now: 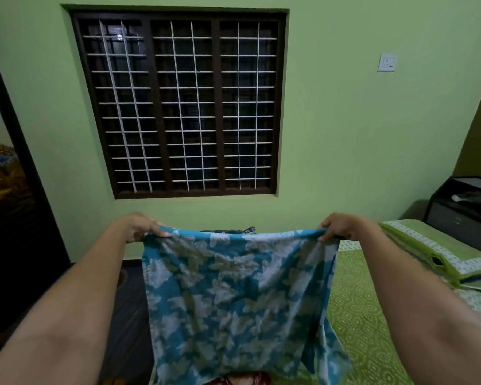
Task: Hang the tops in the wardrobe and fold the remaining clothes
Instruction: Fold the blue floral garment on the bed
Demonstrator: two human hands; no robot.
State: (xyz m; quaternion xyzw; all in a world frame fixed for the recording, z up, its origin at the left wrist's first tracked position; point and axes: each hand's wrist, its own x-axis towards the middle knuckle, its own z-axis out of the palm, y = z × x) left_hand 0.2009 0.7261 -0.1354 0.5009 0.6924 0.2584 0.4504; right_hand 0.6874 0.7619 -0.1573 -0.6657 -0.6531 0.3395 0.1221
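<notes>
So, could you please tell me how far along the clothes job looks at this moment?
Nothing visibly finished: no hung top or folded pile shows. In hand: the left hand and right hand each grip a top corner of the blue floral garment, held up spread. Left: another dark patterned cloth lies behind it.

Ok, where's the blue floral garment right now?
In the head view the blue floral garment hangs at centre, held up by its top edge between the left hand and right hand, below the window, left of the bed.

Left hand (139,227) and right hand (342,226) hold up blue garment (233,295).
</notes>
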